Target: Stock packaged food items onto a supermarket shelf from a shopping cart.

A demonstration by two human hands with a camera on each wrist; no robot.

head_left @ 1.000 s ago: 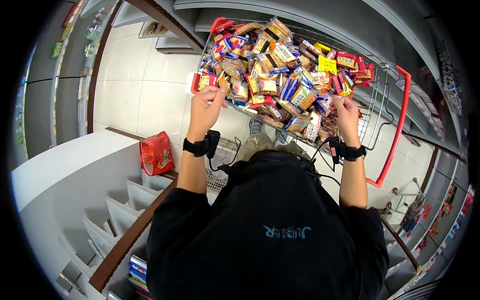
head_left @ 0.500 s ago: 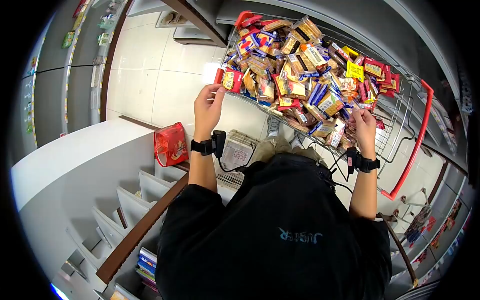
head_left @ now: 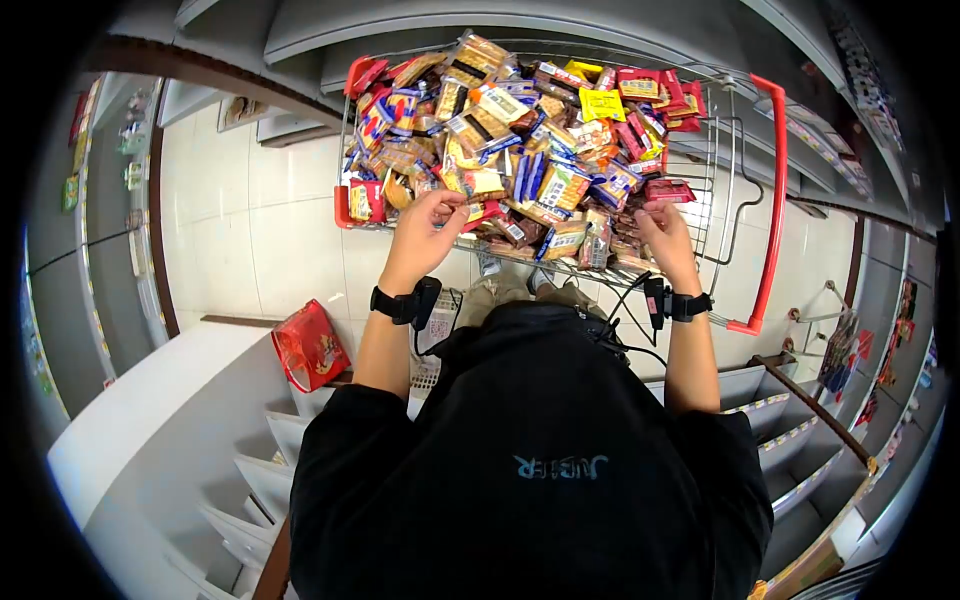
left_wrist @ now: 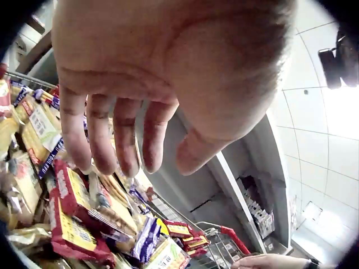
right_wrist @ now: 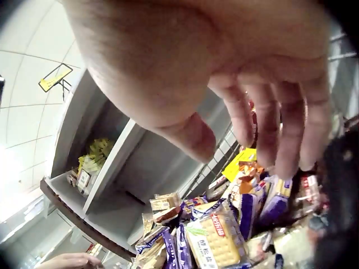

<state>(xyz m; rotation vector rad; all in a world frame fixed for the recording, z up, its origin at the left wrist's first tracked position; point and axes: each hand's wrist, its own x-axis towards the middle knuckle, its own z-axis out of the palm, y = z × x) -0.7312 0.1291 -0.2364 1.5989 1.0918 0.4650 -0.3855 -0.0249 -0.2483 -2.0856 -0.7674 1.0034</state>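
A wire shopping cart with a red handle (head_left: 776, 200) is heaped with wrapped snack packets (head_left: 560, 185). My left hand (head_left: 422, 240) hovers over the cart's near edge at the left, fingers loosely bent and holding nothing. In the left wrist view that hand (left_wrist: 168, 73) hangs above red packets (left_wrist: 76, 224), thumb apart from the fingers. My right hand (head_left: 668, 243) is at the near edge on the right, beside a dark red packet (head_left: 670, 190). The right wrist view shows its fingers relaxed and empty (right_wrist: 224, 73) above a clear cracker packet (right_wrist: 216, 238).
Grey shelves (head_left: 400, 25) run behind the cart. A red bag (head_left: 311, 345) stands at the left, near white shelf dividers (head_left: 270, 480). Tiled floor (head_left: 250, 240) shows left of the cart, and another cart (head_left: 838, 355) is at the far right.
The head view has shifted back and forth, so the cart now appears further left than half a second ago. Both hands remain near its close edge, empty.
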